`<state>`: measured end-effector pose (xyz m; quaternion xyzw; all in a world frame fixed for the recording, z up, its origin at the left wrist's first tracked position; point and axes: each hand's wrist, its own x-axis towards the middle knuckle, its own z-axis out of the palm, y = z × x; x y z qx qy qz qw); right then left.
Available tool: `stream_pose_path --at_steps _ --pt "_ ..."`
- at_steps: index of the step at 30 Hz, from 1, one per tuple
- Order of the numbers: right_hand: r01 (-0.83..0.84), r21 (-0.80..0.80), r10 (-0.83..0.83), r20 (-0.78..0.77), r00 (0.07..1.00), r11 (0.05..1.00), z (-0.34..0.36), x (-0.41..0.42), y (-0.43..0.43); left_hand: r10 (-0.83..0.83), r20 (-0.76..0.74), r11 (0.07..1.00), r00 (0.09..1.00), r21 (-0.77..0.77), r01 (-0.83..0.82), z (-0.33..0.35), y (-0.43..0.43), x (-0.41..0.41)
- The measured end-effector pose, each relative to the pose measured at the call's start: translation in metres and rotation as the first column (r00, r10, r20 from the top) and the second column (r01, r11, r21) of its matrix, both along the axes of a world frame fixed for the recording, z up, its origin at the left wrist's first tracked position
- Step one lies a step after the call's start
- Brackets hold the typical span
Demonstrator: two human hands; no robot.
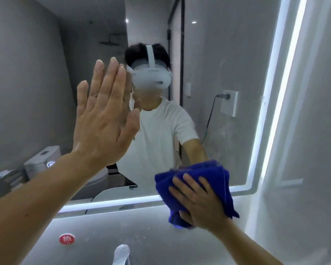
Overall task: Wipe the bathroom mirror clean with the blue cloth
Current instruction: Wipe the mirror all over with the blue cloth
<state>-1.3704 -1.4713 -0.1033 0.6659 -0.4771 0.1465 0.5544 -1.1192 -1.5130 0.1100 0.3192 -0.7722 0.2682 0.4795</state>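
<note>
Wiping step: the right hand [197, 199] gripped the cloth [208, 173] against the mirror [227, 64] at its lower edge. The left hand [105, 119] lay flat, open on it. Next likely called for sweeping upward.

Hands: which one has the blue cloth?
The right hand grips the blue cloth low on the mirror; the left hand is flat, fingers straight, holding nothing.
</note>
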Motion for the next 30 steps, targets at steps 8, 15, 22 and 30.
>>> stream_pose_path --at_steps 8,15,22,30 --pt "-0.032 -0.361 0.189 0.409 0.893 0.932 0.19 0.024 -0.021 -0.073 -0.029 0.997 0.997 -0.019 0.072 0.011 0.009 -0.02" --pt "-0.051 -0.377 0.229 0.444 0.867 0.925 0.127 0.031 -0.029 -0.057 -0.002 0.996 0.998 -0.075 0.056 0.002 -0.005 -0.023" --pt "0.059 -0.069 -0.036 0.298 0.954 0.996 -0.006 -0.006 -0.006 -0.039 0.04 0.996 0.998 -0.074 0.042 0.0 -0.009 -0.033" --pt "-0.009 -0.17 0.069 0.356 0.932 0.985 0.12 0.008 -0.007 -0.039 0.069 0.998 0.997 -0.041 0.042 0.025 0.011 -0.038"
